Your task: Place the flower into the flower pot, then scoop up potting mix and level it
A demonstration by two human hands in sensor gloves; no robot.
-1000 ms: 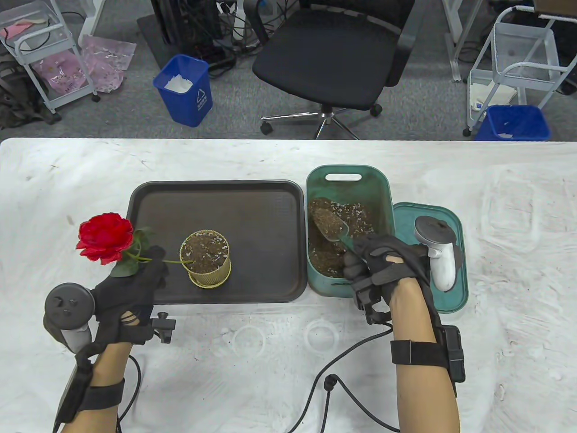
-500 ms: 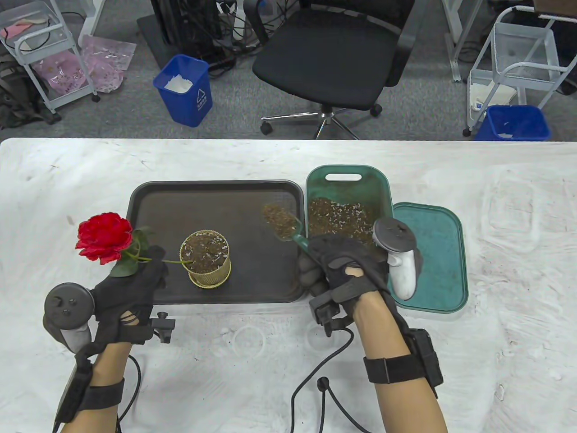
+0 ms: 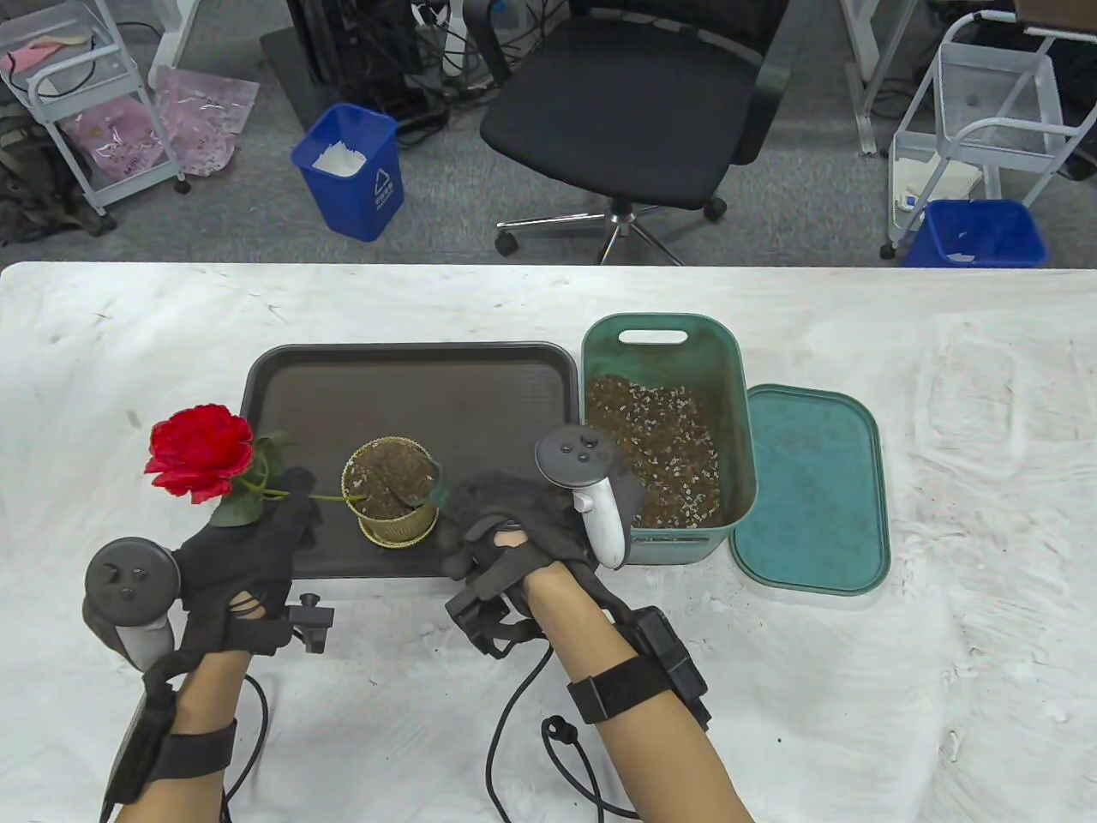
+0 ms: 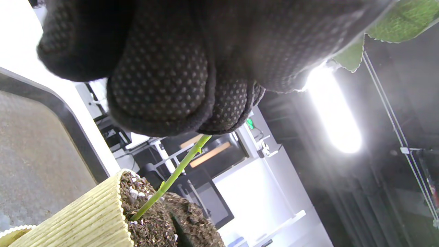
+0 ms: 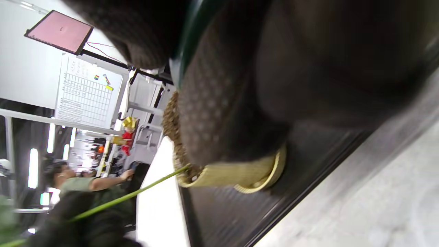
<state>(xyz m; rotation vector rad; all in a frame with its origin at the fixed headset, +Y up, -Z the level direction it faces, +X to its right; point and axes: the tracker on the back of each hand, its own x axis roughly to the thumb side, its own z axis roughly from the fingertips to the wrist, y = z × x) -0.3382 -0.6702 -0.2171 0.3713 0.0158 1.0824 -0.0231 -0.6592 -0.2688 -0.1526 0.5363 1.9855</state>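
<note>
A red flower (image 3: 199,450) leans out to the left of the ribbed yellow flower pot (image 3: 392,504), its green stem (image 4: 171,177) planted in the pot's soil. My left hand (image 3: 257,536) pinches the stem just below the bloom. The pot stands on a dark tray (image 3: 411,394). My right hand (image 3: 506,531) grips a green scoop (image 3: 428,487), whose bowl is tipped over the pot's right side with potting mix on it. In the right wrist view the pot (image 5: 233,173) shows beneath my gloved fingers (image 5: 219,113). A teal bin (image 3: 664,334) of potting mix (image 3: 660,446) stands right of the tray.
The bin's teal lid (image 3: 814,489) lies flat to its right. Cables trail over the white table (image 3: 943,386) near my forearms. Beyond the far edge are an office chair (image 3: 630,103), two blue waste bins (image 3: 351,171) and wire carts.
My right hand lifted the loaded scoop out of the teal bin and carried it left across the tray to the pot. The left hand and flower stayed still.
</note>
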